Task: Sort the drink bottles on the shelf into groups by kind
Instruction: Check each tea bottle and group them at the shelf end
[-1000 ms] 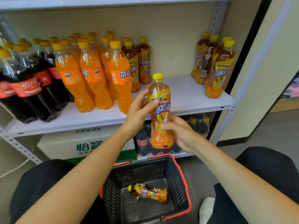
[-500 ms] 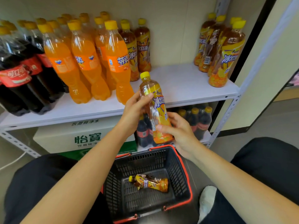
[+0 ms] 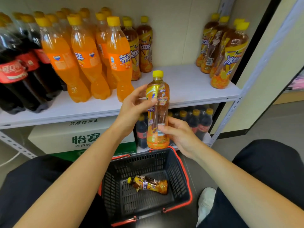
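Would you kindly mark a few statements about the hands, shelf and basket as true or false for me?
1. The left hand and right hand both grip one iced tea bottle, upright. True.
2. That bottle has lost its cap. False: its yellow cap is on.
3. The basket is empty. False: a lying bottle of iced tea is in it.
4. On the shelf, orange soda bottles stand between cola bottles and standing iced tea bottles. True.
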The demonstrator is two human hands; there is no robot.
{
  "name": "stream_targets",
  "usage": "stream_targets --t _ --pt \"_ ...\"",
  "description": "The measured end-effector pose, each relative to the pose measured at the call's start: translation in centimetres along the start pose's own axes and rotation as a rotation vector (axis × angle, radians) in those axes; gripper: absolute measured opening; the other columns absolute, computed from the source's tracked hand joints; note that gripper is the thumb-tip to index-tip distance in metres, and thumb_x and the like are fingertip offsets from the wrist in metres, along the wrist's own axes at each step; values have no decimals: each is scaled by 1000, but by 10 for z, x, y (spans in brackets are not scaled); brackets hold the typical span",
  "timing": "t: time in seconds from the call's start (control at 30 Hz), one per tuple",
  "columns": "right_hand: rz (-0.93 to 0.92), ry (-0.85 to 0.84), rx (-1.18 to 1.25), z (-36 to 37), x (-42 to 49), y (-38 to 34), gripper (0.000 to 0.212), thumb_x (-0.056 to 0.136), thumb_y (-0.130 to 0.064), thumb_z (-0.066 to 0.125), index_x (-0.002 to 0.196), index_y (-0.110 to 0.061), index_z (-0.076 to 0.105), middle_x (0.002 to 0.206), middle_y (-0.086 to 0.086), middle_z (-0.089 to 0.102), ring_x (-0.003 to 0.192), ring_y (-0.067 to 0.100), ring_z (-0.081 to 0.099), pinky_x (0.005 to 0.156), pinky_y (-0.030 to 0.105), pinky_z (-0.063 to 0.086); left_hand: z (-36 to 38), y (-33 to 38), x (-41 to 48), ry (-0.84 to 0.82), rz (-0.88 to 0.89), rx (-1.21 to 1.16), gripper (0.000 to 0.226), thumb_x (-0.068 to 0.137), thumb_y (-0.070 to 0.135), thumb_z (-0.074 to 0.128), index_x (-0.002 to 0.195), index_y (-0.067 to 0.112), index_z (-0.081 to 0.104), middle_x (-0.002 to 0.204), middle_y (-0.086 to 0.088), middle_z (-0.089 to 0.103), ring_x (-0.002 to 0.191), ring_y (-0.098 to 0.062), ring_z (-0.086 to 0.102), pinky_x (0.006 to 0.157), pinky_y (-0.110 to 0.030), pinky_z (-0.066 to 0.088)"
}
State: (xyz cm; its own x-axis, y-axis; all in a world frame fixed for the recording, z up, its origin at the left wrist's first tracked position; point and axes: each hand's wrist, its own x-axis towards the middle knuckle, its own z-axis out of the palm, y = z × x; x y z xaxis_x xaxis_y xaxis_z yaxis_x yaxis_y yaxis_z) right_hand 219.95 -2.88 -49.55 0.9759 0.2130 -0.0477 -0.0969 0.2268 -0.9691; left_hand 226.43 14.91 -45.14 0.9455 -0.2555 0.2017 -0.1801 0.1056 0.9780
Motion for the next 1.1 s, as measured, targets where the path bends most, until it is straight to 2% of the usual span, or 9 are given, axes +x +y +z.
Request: stream_targets --t 0.13,0.27,0.37,0.5,0.6,0.73,0.87,0.97,1.1 --pt "89 -121 90 -2 0 -7 38 91 -20 64 128 -11 69 125 17 71 114 29 69 95 40 58 -9 3 3 -84 -100 -85 57 85 25 65 141 21 54 109 3 74 94 -14 71 77 -26 57" --pt "88 -139 115 -2 3 -6 35 94 -9 57 127 -4 66 118 19 70 108 31 68 96 45 56 -11 4 0 -85 -85 -31 68 75 25 77 139 18 56 109 -1 75 98 -17 72 77 -32 58" --pt "-15 38 64 0 7 -2 36 80 -15 71 115 -10 67 105 11 72 96 22 69 91 41 55 -7 3 -1 44 -56 -43 69 69 27 84 133 19 59 109 -2 76 100 -18 72 78 -40 58" --pt "-127 109 -281 -3 7 -4 54 68 -29 89 116 -24 66 115 4 74 107 19 71 95 36 58 2 4 -7 185 7 -5 77 57 43 89 126 24 61 119 -7 72 105 -20 71 88 -41 60" --pt "-93 50 -178 -6 5 -7 50 72 -16 87 119 -19 67 113 4 76 104 18 72 91 34 58 5 6 -8 83 29 -8 70 67 37 84 129 13 61 120 -7 73 110 -24 70 94 -39 58" --pt "20 -98 64 -7 1 -12 52 81 -12 77 130 -8 62 115 9 72 103 20 68 94 38 55 -5 11 -2 -63 -32 -92 49 84 22 60 134 18 58 113 2 71 102 -15 67 80 -27 55" --pt "75 -212 29 -9 0 -18 56 88 -13 63 141 -1 53 129 16 65 120 29 62 109 45 47 -4 13 -7 -51 -15 -79 66 73 25 78 135 19 57 115 -1 73 104 -18 68 80 -31 55" --pt "-15 -106 -134 -6 2 -15 59 83 -15 75 139 -10 56 132 10 69 122 26 65 109 46 50 2 8 -12 -6 68 -53 68 69 18 86 131 18 58 119 -4 72 104 -20 71 85 -32 58" --pt "-166 100 -340 -10 5 -13 61 78 -9 87 132 -16 59 119 2 75 112 18 72 103 43 54 11 3 -18 64 168 92 78 62 32 91 132 17 60 126 -11 67 107 -24 69 86 -32 59"
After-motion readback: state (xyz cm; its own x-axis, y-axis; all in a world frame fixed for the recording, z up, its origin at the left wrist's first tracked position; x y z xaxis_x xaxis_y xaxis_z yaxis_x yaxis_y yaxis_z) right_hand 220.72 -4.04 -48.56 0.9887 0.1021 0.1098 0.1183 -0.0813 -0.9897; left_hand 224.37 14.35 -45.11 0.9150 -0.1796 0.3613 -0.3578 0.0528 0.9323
